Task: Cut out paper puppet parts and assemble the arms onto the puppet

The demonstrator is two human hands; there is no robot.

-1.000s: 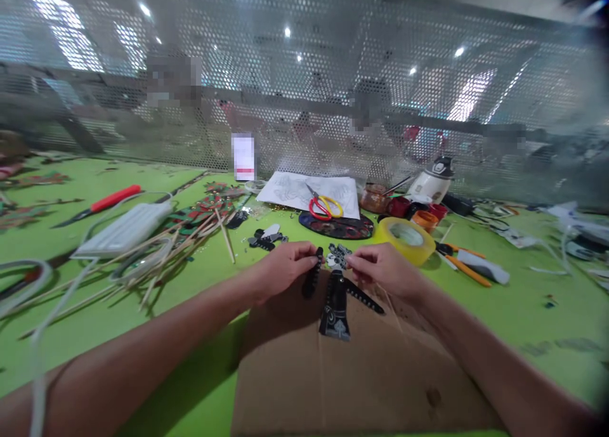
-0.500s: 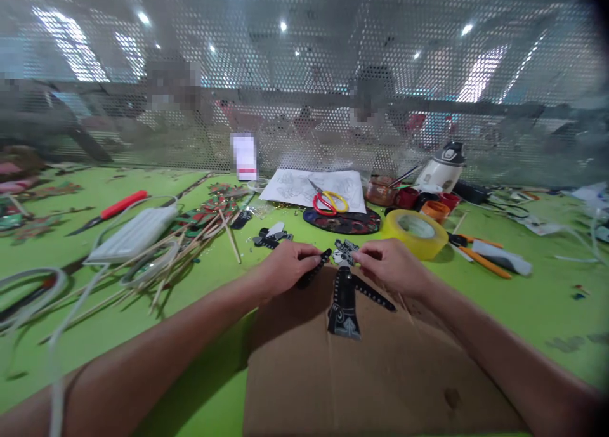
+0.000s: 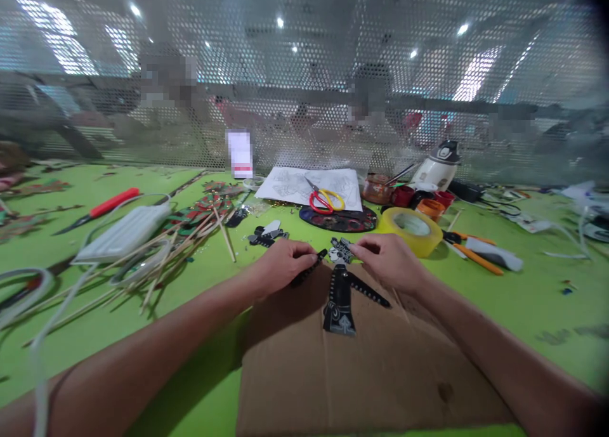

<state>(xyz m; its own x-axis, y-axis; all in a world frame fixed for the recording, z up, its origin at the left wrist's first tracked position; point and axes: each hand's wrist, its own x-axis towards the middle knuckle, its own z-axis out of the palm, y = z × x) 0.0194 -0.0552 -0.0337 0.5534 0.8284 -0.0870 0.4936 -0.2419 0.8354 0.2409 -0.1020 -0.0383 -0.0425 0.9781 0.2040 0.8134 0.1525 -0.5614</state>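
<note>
A flat black-and-white cut-out figure (image 3: 339,304) lies on a brown cardboard sheet (image 3: 380,373), one arm piece stretching to the right. Its patterned head (image 3: 340,252) is at the top, over the cardboard's far edge. My right hand (image 3: 392,259) pinches the right side of that head between thumb and finger. Closed around a slim black arm piece (image 3: 310,267) is my left hand (image 3: 285,266), left of the figure; whether this piece is joined to the body I cannot tell. More black-and-white cut-out pieces (image 3: 267,234) lie just beyond my left hand.
Beyond the hands are a paint palette (image 3: 337,220), scissors (image 3: 327,200) on printed paper (image 3: 280,183), a yellow tape roll (image 3: 431,240), paint jars (image 3: 431,208) and orange-handled pliers (image 3: 480,259). At left lie thin sticks (image 3: 178,250), a white power strip (image 3: 128,231) and a red-handled knife (image 3: 114,202).
The whole view has shifted slightly. Both hands keep their grips, and the cut-out figure stays in nearly the same place on the cardboard.
</note>
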